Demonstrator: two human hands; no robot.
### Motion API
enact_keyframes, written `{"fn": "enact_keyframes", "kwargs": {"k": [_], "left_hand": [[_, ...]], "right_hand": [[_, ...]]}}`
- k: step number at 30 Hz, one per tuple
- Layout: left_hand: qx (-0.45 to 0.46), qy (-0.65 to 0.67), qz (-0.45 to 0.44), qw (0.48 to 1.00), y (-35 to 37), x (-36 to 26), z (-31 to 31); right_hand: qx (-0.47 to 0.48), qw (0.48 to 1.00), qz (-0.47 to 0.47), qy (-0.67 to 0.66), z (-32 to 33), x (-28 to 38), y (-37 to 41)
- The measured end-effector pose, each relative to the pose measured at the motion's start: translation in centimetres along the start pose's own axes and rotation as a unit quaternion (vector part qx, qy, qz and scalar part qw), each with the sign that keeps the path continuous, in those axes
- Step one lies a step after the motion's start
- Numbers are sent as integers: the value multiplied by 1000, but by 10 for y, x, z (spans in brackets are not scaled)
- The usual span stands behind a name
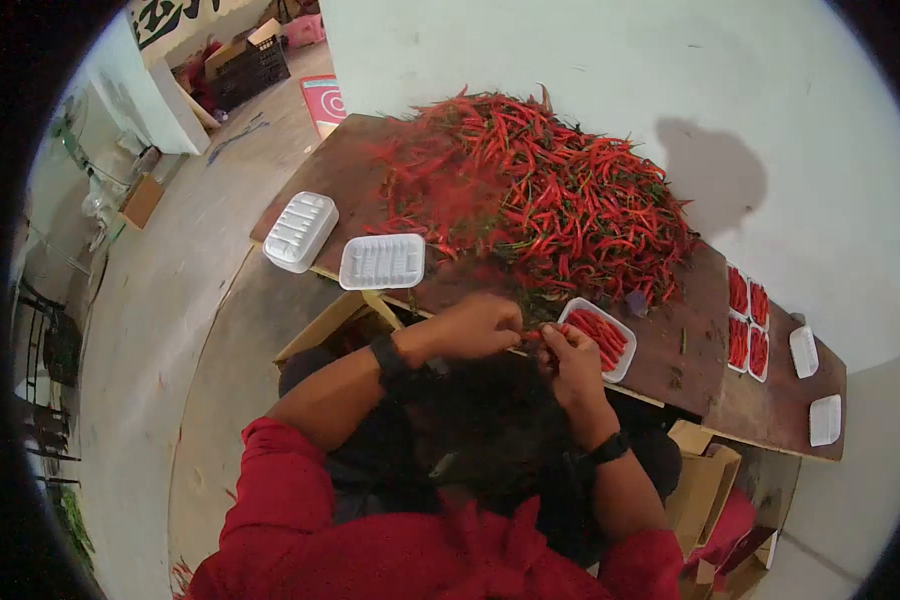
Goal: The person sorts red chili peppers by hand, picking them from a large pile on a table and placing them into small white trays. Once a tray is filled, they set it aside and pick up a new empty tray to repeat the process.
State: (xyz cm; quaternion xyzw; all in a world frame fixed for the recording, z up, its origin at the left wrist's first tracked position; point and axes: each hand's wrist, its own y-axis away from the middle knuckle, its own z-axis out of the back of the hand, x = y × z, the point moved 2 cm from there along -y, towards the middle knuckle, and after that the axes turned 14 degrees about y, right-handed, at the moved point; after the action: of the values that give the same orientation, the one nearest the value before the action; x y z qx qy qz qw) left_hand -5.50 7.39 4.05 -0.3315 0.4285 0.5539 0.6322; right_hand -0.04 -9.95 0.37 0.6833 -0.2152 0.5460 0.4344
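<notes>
Presently, both your hands work at the near edge of the brown table (660, 347), and I give every clock direction as seen from them. Your right hand (573, 362) holds a red chili (532, 336) pinched between thumb and fingers; this chili is in the small space between your two hands. Your left hand (492, 326) has its fingers curled close to the same chili, but I cannot tell whether they also grip it.

At three o'clock, just beside your right hand, a white tray (618, 375) contains red chilies lying side by side. Between twelve and one o'clock there rises the big heap of chilies (580, 195), red with some green among them. At ten o'clock lies a ribbed white tray (382, 262), and farther in this same direction, a stack of white trays (300, 232). Well apart, around three o'clock, stand four filled trays (748, 320) together; beyond them are two white trays (825, 420). Between four and five o'clock, below the table, is a cardboard box (705, 480).
</notes>
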Motion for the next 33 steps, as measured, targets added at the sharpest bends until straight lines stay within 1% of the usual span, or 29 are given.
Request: {"fn": "enact_keyframes", "kwargs": {"k": [1, 2, 3, 4, 6, 9, 11, 13, 14, 16, 17, 18, 19, 20, 21, 22, 23, 24, 25, 26, 27, 28, 29, 30, 31, 32, 33], "left_hand": [[-3, 0, 1, 1000, 0, 6, -2], [-32, -34, -6, 999, -2, 17, -5], [-61, -69, -13, 996, -2, 19, -6], [-63, -68, -12, 996, -2, 20, -7], [-87, -123, -3, 988, -2, 21, -10], [-111, -157, -16, 981, -7, 22, -13], [-109, -163, -21, 980, -10, 22, -15], [-107, -169, -26, 980, -12, 23, -17], [-108, -176, -16, 978, -14, 24, -18], [-109, -183, -8, 977, -16, 21, -19], [-104, -172, 6, 980, -16, 19, -18], [-100, -161, 20, 982, -17, 17, -17], [-101, -160, 21, 982, -20, 20, -18], [-121, -161, 26, 979, -23, 27, -17], [-141, -161, 31, 976, -26, 34, -17], [-144, -159, 33, 976, -29, 44, -12], [-129, -171, 40, 976, -32, 56, -3], [-114, -184, 46, 975, -32, 62, 1], [-114, -184, 45, 975, -26, 52, 5], [-6, -93, 47, 995, -21, 41, 6], [106, -1, 50, 993, -17, 29, 4], [114, -3, 50, 992, -17, 22, 3], [145, -17, 68, 987, -16, 17, 1], [174, -31, 85, 981, -16, 15, 0], [174, -32, 85, 981, -18, 24, -1], [58, -104, 5, 993, -25, 37, 2], [-58, -175, -75, 980, -27, 35, 9]], "right_hand": [[-6, 999, 21, 41, -1, 0, 0], [-3, 999, 21, 42, -4, -1, 0], [-2, 996, 34, 81, -8, -1, 1], [-1, 992, 46, 119, -11, -2, 2], [-4, 990, 51, 129, -14, -3, 3], [-24, 985, 68, 159, -14, -6, 3], [-38, 980, 81, 180, -14, -9, 1], [-62, 961, 114, 246, -14, -11, -1], [-62, 961, 113, 246, -14, -11, 0], [-90, 945, 141, 280, -14, -8, 2], [-90, 945, 141, 280, -14, -8, 3], [-101, 939, 164, 286, -13, -8, 4], [-112, 931, 187, 292, -13, -7, 5], [-110, 931, 187, 293, -12, -6, 6], [-103, 917, 219, 317, -12, -4, 10], [-94, 901, 250, 342, -12, -1, 14], [-90, 900, 250, 345, -13, 3, 18], [-77, 928, 226, 287, -14, 6, 22], [-68, 951, 200, 224, -13, 8, 24], [-74, 952, 199, 220, -11, 10, 24], [-49, 984, 128, 118, -8, 10, 20], [-20, 998, 56, 14, -6, 8, 18], [-24, 998, 54, 11, -2, 8, 16], [-23, 998, 31, -41, 1, 8, 14], [-20, 995, 10, -93, 3, 8, 13], [-19, 995, 10, -93, 4, 7, 12], [-22, 992, -17, -119, 5, 6, 11]]}}
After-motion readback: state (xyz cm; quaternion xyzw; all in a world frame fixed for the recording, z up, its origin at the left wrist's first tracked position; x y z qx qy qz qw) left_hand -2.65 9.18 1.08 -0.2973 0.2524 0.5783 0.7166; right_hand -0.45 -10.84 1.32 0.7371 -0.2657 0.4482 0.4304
